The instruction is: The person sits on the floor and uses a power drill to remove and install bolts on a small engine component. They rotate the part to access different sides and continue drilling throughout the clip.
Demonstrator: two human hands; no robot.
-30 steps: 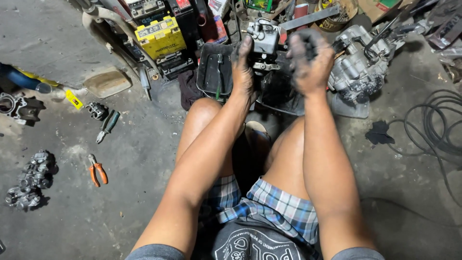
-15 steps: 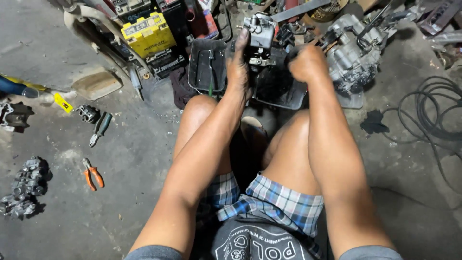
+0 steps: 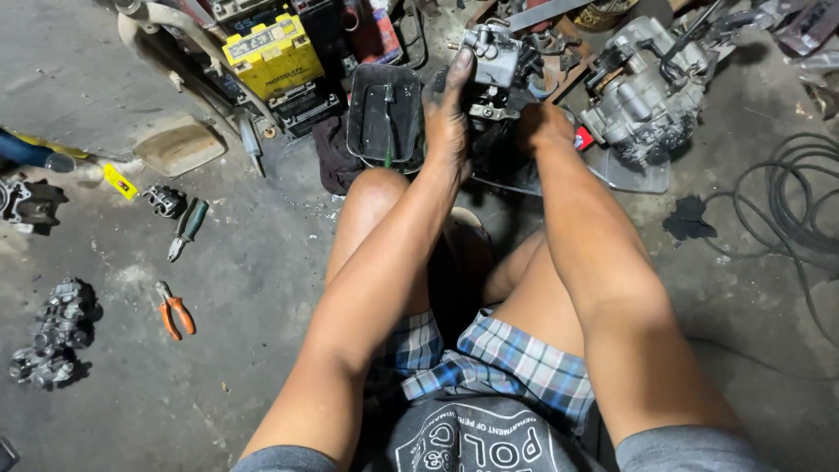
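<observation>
Moved: right hand (image 3: 540, 127) lowered behind small grey metal carburettor (image 3: 491, 54).
Left hand (image 3: 447, 109): flat against carburettor's side, fingers extended.
Right hand: grip unclear.

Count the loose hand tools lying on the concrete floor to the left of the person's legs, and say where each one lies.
2. Orange-handled pliers lie nearest the left leg; a green-handled screwdriver lies farther up, beside a small metal part. More may be hidden in the clutter above.

Right hand (image 3: 544, 129) dropped from open, raised pose onto carburetor (image 3: 491, 61), fingers curled.
</observation>
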